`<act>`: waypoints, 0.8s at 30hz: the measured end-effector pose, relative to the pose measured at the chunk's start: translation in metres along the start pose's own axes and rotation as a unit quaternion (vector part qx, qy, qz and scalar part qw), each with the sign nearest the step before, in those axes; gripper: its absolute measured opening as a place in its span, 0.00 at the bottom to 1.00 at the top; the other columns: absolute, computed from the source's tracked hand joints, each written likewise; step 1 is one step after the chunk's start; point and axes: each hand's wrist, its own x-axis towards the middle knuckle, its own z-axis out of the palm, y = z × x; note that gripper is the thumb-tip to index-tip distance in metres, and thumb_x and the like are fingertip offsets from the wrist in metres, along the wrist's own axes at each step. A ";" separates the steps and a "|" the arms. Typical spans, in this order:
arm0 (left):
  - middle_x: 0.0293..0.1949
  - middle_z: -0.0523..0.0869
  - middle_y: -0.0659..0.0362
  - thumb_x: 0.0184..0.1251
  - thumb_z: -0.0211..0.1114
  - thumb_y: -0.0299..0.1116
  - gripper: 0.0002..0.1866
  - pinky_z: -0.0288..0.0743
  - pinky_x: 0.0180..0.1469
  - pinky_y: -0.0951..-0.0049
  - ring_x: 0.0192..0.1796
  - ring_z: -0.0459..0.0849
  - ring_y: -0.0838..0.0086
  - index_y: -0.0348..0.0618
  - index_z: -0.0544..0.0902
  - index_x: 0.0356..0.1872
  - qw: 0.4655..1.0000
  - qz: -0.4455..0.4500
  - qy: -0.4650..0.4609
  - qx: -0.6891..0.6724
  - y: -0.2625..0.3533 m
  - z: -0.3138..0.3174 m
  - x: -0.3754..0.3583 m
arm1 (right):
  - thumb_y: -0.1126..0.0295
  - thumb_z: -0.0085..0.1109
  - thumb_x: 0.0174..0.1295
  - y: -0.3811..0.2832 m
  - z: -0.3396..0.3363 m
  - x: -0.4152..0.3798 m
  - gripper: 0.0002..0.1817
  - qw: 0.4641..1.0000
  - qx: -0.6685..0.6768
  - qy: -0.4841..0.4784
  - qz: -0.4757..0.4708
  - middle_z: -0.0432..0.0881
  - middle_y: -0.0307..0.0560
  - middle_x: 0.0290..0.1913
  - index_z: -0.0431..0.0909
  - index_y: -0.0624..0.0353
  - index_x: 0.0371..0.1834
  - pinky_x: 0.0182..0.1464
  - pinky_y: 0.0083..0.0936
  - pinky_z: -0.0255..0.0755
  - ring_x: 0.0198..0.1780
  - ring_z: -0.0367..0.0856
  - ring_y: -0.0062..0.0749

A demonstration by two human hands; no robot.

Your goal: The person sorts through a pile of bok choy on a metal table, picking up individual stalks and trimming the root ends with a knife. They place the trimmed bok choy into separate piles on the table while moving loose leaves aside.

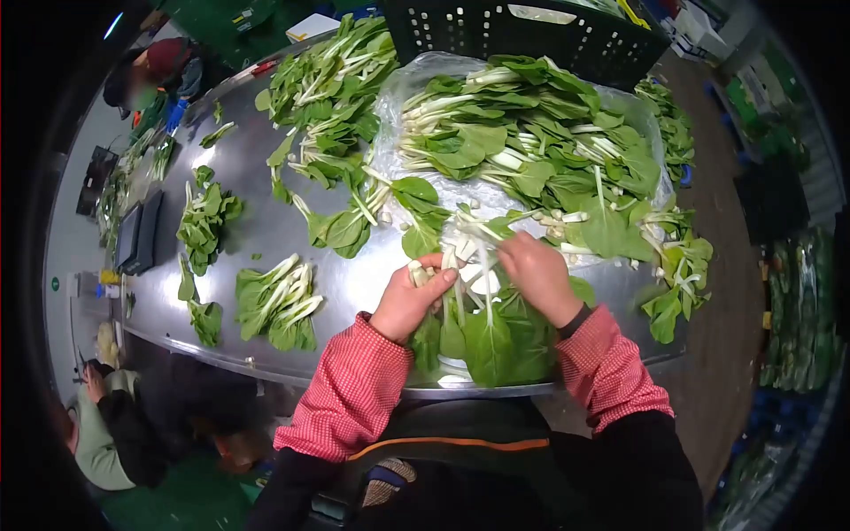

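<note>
My left hand [414, 296] is closed around the white stems of a few bok choy stalks, with their green leaves [488, 348] hanging down at the table's near edge. Close by on the right, my right hand [537, 276] has its fingers curled in beside the stems; what they grip is hidden. Cut white stem ends lie just beyond both hands. A large heap of bok choy [531, 133] rests on a clear plastic sheet [390, 111] ahead of me. To the left, a small bunch of bok choy [279, 303] lies on the metal table [345, 288].
A black perforated crate [522, 40] stands behind the heap. More bok choy [332, 80] is piled at the back left, and loose leaves [677, 283] lie at the right edge. A dark box-shaped device [140, 232] stands left. Other people [164, 71] are at the left side.
</note>
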 end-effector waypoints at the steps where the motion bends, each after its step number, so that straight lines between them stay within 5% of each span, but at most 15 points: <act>1: 0.33 0.83 0.68 0.70 0.61 0.33 0.11 0.69 0.33 0.84 0.29 0.74 0.87 0.41 0.82 0.50 1.000 0.004 0.001 -0.003 -0.001 -0.003 -0.001 | 0.65 0.59 0.61 0.009 0.005 -0.006 0.08 0.998 0.018 -0.024 0.053 0.77 0.48 0.29 0.78 0.59 0.32 0.34 0.37 0.73 0.33 0.79 0.48; 3: 0.36 0.85 0.63 0.71 0.61 0.33 0.13 0.73 0.38 0.82 0.33 0.78 0.83 0.40 0.80 0.51 0.999 0.024 -0.021 -0.041 -0.007 -0.009 -0.003 | 0.61 0.58 0.63 0.006 0.006 -0.011 0.14 0.976 0.156 -0.054 0.142 0.82 0.53 0.30 0.80 0.62 0.35 0.37 0.38 0.73 0.34 0.80 0.52; 6: 0.38 0.85 0.61 0.72 0.60 0.34 0.13 0.75 0.43 0.79 0.37 0.81 0.80 0.40 0.79 0.53 0.999 0.032 -0.019 -0.039 -0.002 -0.027 -0.014 | 0.59 0.58 0.64 -0.003 0.027 -0.012 0.15 0.927 0.346 -0.085 0.119 0.83 0.57 0.33 0.81 0.62 0.36 0.38 0.36 0.73 0.36 0.81 0.53; 7: 0.38 0.85 0.61 0.72 0.60 0.34 0.13 0.76 0.45 0.78 0.38 0.81 0.79 0.41 0.78 0.53 0.999 0.033 -0.013 -0.027 0.003 -0.039 -0.019 | 0.59 0.59 0.63 -0.010 0.021 -0.006 0.16 0.925 0.322 -0.145 0.139 0.83 0.58 0.34 0.81 0.63 0.36 0.39 0.37 0.74 0.37 0.82 0.53; 9: 0.37 0.84 0.66 0.69 0.63 0.33 0.13 0.73 0.45 0.81 0.39 0.79 0.84 0.41 0.80 0.51 0.985 0.097 0.069 0.126 0.011 -0.078 -0.026 | 0.59 0.60 0.62 -0.012 0.022 0.002 0.16 0.961 0.230 -0.110 0.109 0.84 0.56 0.32 0.81 0.63 0.35 0.39 0.38 0.74 0.37 0.82 0.52; 10: 0.37 0.85 0.63 0.67 0.64 0.32 0.12 0.75 0.45 0.77 0.39 0.82 0.77 0.41 0.81 0.49 0.950 0.111 0.161 0.242 0.012 -0.098 -0.029 | 0.58 0.60 0.62 -0.012 0.021 0.008 0.16 0.975 0.182 -0.091 0.094 0.84 0.55 0.31 0.81 0.64 0.35 0.39 0.39 0.74 0.36 0.82 0.52; 12: 0.37 0.83 0.52 0.56 0.68 0.28 0.14 0.75 0.46 0.60 0.42 0.79 0.53 0.44 0.82 0.46 0.712 0.271 0.280 0.584 0.016 -0.146 -0.036 | 0.57 0.62 0.60 -0.011 0.018 0.025 0.18 0.993 0.093 -0.035 0.060 0.83 0.55 0.34 0.80 0.63 0.40 0.38 0.40 0.75 0.37 0.82 0.51; 15: 0.44 0.80 0.51 0.51 0.72 0.32 0.24 0.73 0.49 0.59 0.49 0.77 0.54 0.48 0.80 0.52 0.624 0.131 0.318 0.702 -0.014 -0.222 -0.045 | 0.57 0.66 0.56 -0.007 0.014 0.058 0.23 0.998 -0.038 0.048 0.029 0.80 0.56 0.37 0.76 0.61 0.49 0.37 0.40 0.76 0.36 0.82 0.51; 18: 0.49 0.77 0.49 0.46 0.77 0.38 0.35 0.71 0.53 0.57 0.52 0.75 0.53 0.49 0.75 0.60 0.662 -0.053 0.344 0.664 -0.064 -0.252 -0.055 | 0.56 0.72 0.50 0.001 0.000 0.102 0.37 0.986 -0.160 0.029 0.027 0.75 0.60 0.41 0.68 0.58 0.61 0.34 0.38 0.77 0.36 0.81 0.51; 22: 0.52 0.75 0.48 0.41 0.80 0.40 0.43 0.68 0.57 0.55 0.55 0.72 0.53 0.44 0.71 0.63 0.678 0.104 0.371 0.626 -0.073 -0.241 -0.061 | 0.54 0.74 0.45 0.015 0.017 0.154 0.45 0.959 -0.281 0.026 -0.015 0.74 0.60 0.43 0.64 0.55 0.67 0.32 0.32 0.78 0.36 0.82 0.44; 24: 0.52 0.74 0.48 0.41 0.80 0.39 0.42 0.67 0.58 0.55 0.56 0.72 0.52 0.41 0.71 0.62 0.684 0.164 0.375 0.603 -0.064 -0.224 -0.058 | 0.57 0.73 0.46 0.026 0.036 0.172 0.39 0.954 -0.298 0.019 -0.022 0.75 0.57 0.42 0.67 0.54 0.62 0.33 0.33 0.77 0.34 0.81 0.43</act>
